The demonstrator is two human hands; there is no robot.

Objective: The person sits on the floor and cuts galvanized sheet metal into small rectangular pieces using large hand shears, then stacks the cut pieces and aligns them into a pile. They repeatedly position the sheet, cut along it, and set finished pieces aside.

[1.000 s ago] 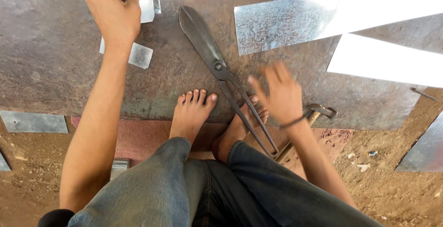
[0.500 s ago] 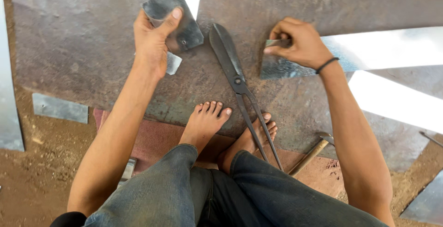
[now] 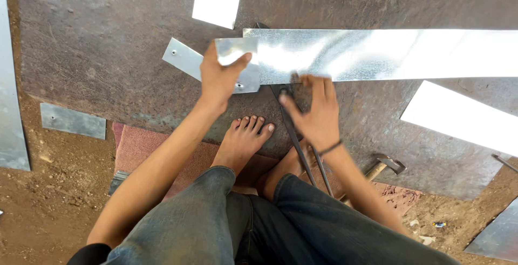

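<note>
now left hand (image 3: pixel 218 76) grips small metal piece (image 3: pixel 237 63); right hand (image 3: pixel 315 111) half-open, fingers on snips (image 3: pixel 294 130).

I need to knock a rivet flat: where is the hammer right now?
In the head view the hammer lies low on the right, at the edge of the dark metal plate, just right of the right forearm, untouched.

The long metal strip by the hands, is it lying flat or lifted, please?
Flat: the long metal strip lies spread across the dark sheet; right hand presses its edge.
</note>
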